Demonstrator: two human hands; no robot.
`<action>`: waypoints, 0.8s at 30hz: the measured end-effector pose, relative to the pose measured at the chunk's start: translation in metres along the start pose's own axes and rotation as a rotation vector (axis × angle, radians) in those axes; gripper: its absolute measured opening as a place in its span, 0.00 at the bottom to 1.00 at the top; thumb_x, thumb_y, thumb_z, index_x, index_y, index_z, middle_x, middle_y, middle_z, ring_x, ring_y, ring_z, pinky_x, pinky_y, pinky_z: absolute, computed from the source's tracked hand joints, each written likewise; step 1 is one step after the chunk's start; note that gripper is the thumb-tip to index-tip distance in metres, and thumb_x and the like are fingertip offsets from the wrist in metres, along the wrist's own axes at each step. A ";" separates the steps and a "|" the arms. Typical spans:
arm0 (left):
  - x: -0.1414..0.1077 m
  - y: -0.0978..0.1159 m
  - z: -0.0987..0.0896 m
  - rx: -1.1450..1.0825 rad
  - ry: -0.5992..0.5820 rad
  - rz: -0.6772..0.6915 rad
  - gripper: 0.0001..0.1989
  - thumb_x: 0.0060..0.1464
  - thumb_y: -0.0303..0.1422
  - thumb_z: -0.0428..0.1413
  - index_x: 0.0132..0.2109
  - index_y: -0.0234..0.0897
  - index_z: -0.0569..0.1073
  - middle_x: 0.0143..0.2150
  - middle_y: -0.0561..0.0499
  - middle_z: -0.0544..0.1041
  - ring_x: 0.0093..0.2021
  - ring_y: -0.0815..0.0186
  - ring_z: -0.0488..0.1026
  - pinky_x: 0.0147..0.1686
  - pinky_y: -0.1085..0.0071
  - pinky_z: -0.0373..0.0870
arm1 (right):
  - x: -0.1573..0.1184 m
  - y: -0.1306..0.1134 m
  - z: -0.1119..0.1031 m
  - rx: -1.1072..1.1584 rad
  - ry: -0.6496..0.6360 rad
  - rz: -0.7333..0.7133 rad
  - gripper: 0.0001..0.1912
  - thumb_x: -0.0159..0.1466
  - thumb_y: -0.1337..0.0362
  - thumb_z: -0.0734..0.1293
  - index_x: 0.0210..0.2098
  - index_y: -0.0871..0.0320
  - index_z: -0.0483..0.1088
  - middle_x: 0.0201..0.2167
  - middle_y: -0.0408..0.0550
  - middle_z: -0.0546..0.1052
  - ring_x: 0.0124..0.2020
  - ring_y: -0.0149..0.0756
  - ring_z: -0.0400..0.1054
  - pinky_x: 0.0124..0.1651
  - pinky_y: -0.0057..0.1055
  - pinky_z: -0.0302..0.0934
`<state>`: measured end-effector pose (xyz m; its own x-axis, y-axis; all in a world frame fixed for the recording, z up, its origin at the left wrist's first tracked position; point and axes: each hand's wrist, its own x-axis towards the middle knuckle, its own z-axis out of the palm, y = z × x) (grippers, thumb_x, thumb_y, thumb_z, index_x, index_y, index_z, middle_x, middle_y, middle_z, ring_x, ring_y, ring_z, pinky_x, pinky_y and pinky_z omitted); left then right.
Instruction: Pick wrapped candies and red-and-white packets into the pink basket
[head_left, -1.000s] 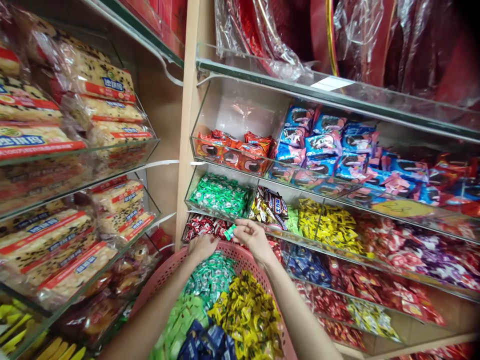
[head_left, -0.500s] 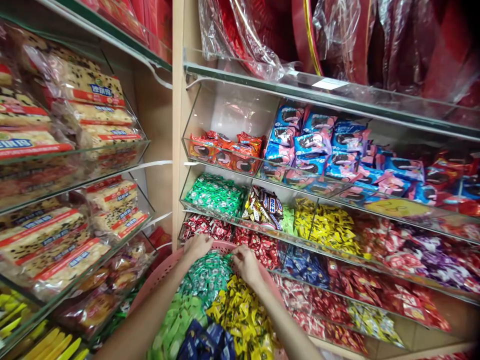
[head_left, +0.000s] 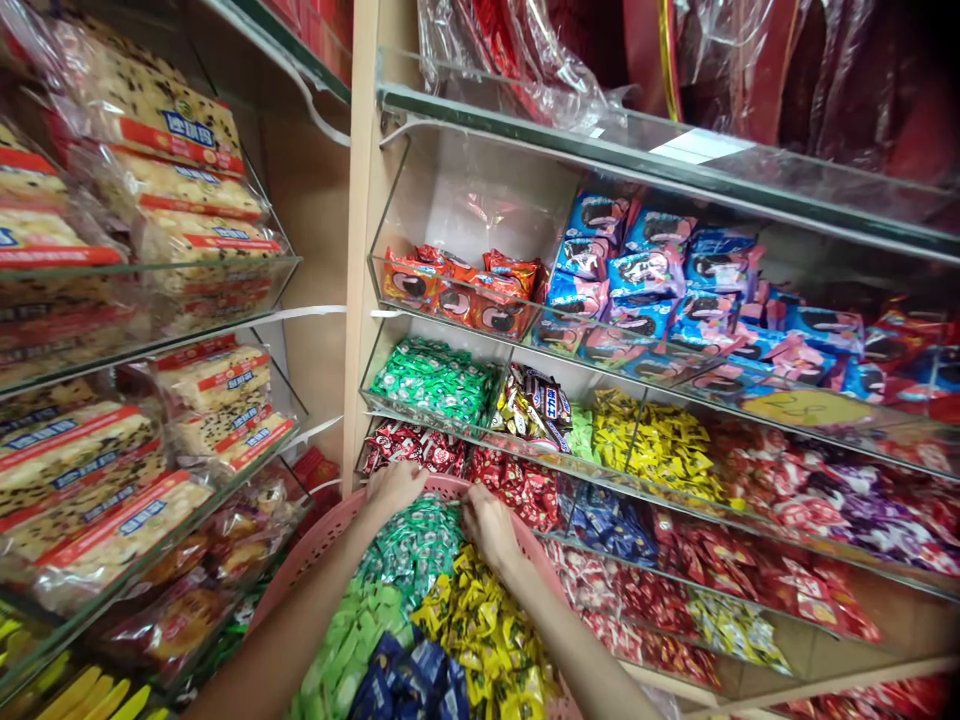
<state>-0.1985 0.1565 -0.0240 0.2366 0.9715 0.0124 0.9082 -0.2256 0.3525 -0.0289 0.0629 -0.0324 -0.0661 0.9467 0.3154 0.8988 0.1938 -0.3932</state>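
Observation:
A pink perforated basket (head_left: 330, 540) stands low in front of me. It holds teal-green wrapped candies (head_left: 416, 540), light-green ones (head_left: 352, 645), yellow ones (head_left: 484, 630) and dark-blue ones (head_left: 412, 680). Over its far left rim lies my left hand (head_left: 397, 487), fingers bent around the edge, close to the red candies (head_left: 412, 450) in a shelf bin. My right hand (head_left: 489, 522) is by the far right rim, beside the teal-green candies. Its fingers are curled, and anything inside them is hidden.
Angled glass bins hold green candies (head_left: 435, 380), yellow candies (head_left: 660, 435) and blue snack packs (head_left: 645, 270). A wooden post (head_left: 363, 200) divides these from the left shelves with wrapped pastries (head_left: 180, 130). The glass shelf edge (head_left: 562, 115) juts out above.
The view has shifted slightly, with the upper shelves sliding right and up. Both hands stay at the basket's far rim; the right hand's fingers look more tightly curled.

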 end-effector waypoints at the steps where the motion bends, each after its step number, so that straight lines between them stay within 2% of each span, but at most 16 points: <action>1: 0.000 0.000 0.000 0.001 0.001 0.000 0.21 0.51 0.46 0.39 0.34 0.44 0.74 0.36 0.49 0.76 0.37 0.59 0.72 0.32 0.69 0.64 | 0.001 -0.001 0.001 -0.044 -0.007 0.001 0.07 0.57 0.72 0.54 0.32 0.58 0.61 0.32 0.45 0.66 0.29 0.30 0.61 0.29 0.24 0.51; 8: 0.000 -0.002 0.000 -0.006 0.004 0.008 0.20 0.52 0.44 0.40 0.32 0.43 0.73 0.35 0.50 0.76 0.36 0.61 0.72 0.31 0.71 0.63 | 0.004 -0.009 0.010 -0.292 -0.070 0.045 0.09 0.58 0.72 0.54 0.35 0.56 0.62 0.36 0.47 0.66 0.32 0.32 0.63 0.29 0.25 0.51; 12: 0.001 -0.003 0.000 -0.014 0.005 0.003 0.19 0.51 0.44 0.40 0.32 0.43 0.73 0.35 0.50 0.76 0.36 0.61 0.72 0.32 0.70 0.63 | 0.001 -0.021 0.001 -0.381 -0.153 0.036 0.12 0.58 0.73 0.54 0.37 0.56 0.63 0.39 0.48 0.66 0.36 0.34 0.64 0.33 0.26 0.54; 14: 0.001 -0.003 -0.001 -0.014 0.000 0.005 0.19 0.52 0.44 0.40 0.32 0.43 0.73 0.34 0.49 0.76 0.35 0.61 0.72 0.32 0.70 0.63 | 0.004 -0.031 -0.015 -0.411 -0.175 0.020 0.13 0.57 0.73 0.55 0.39 0.56 0.64 0.40 0.49 0.66 0.36 0.34 0.64 0.33 0.26 0.54; 17: 0.002 -0.003 -0.002 -0.017 -0.008 0.010 0.20 0.52 0.45 0.40 0.32 0.43 0.74 0.34 0.48 0.76 0.36 0.60 0.72 0.33 0.69 0.64 | 0.020 -0.053 -0.050 -0.407 -0.151 -0.040 0.13 0.59 0.71 0.54 0.40 0.55 0.64 0.39 0.48 0.67 0.36 0.33 0.64 0.33 0.26 0.53; 21: 0.002 -0.002 -0.003 -0.022 -0.003 0.014 0.20 0.52 0.45 0.40 0.34 0.42 0.74 0.37 0.47 0.76 0.39 0.59 0.72 0.35 0.69 0.64 | 0.070 -0.081 -0.099 -0.379 -0.096 -0.166 0.13 0.63 0.67 0.51 0.42 0.55 0.63 0.38 0.47 0.68 0.37 0.32 0.64 0.35 0.25 0.53; 24: 0.001 -0.002 -0.004 -0.030 -0.003 0.010 0.20 0.52 0.45 0.40 0.36 0.43 0.74 0.38 0.47 0.76 0.39 0.59 0.72 0.35 0.68 0.64 | 0.115 -0.092 -0.119 -0.455 -0.080 -0.187 0.12 0.63 0.67 0.53 0.43 0.56 0.63 0.40 0.49 0.69 0.40 0.34 0.64 0.39 0.27 0.54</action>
<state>-0.2011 0.1579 -0.0213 0.2464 0.9691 0.0134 0.8951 -0.2328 0.3803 -0.0679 0.1228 0.1430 -0.2614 0.9267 0.2700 0.9652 0.2472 0.0860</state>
